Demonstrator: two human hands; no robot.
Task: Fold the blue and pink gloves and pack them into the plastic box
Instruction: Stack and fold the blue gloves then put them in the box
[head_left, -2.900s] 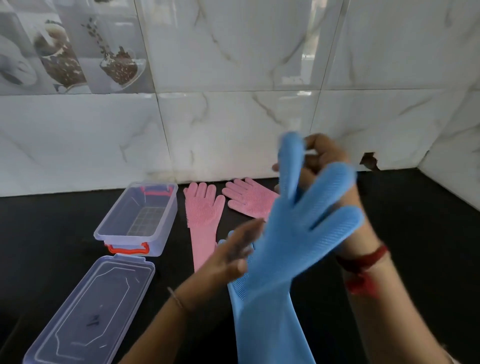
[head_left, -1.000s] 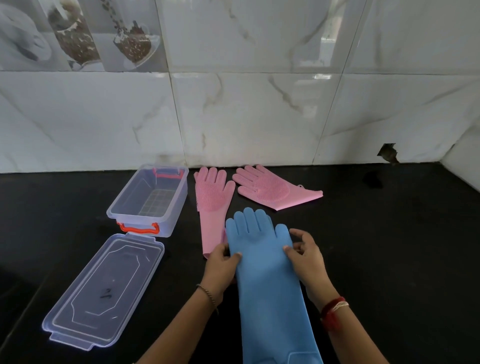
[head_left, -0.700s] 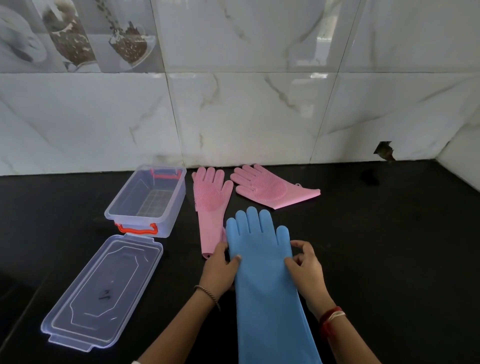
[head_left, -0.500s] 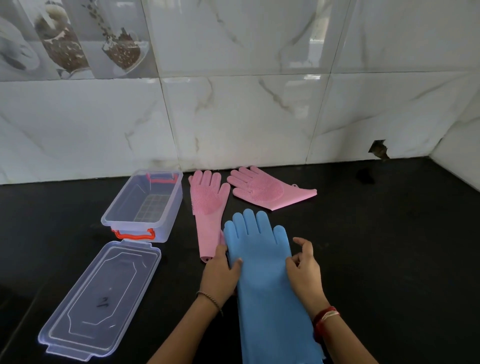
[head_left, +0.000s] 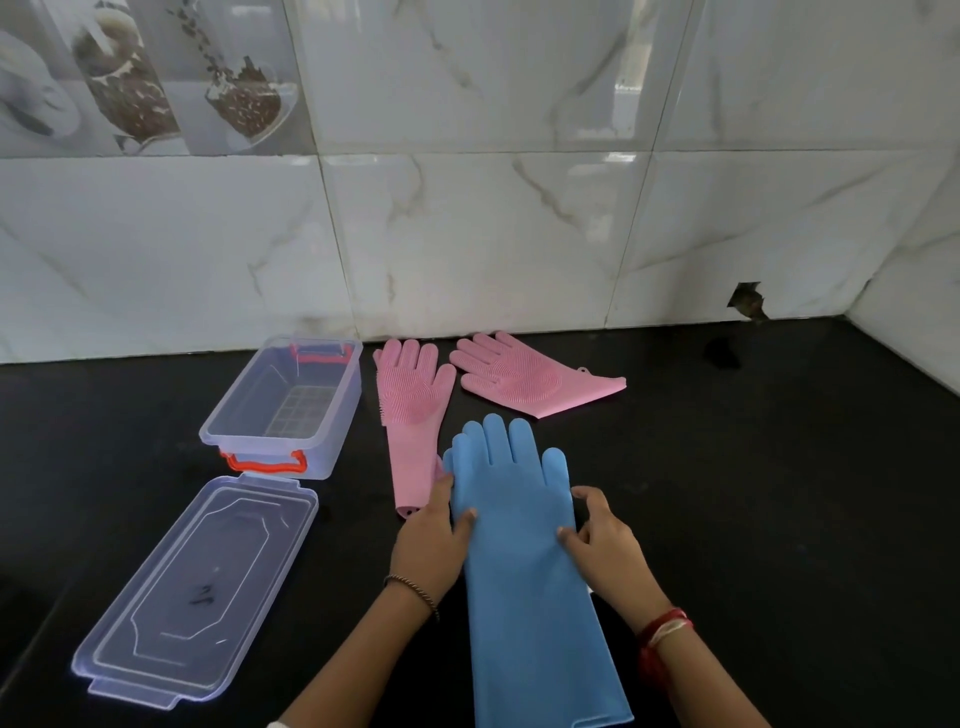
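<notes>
A long blue glove (head_left: 524, 561) lies flat on the black counter, fingers pointing at the wall; a second blue edge peeks out beneath it on the left. My left hand (head_left: 431, 540) rests on its left edge with the thumb on the glove. My right hand (head_left: 605, 545) touches its right edge with fingertips, fingers curled. One pink glove (head_left: 413, 410) lies lengthwise just left of it, another pink glove (head_left: 524, 382) lies crosswise near the wall. The clear plastic box (head_left: 291, 402) with orange handles stands open and empty at the left.
The box's clear lid (head_left: 200, 587) lies flat in front of the box at the lower left. A white marble-tiled wall (head_left: 493, 234) borders the counter at the back and right. The black counter (head_left: 779, 467) stretches bare to the right.
The blue glove was held up in the air in both hands, then laid flat on the counter. Over the last second my hands stay at its edges and slide slightly toward its cuff.
</notes>
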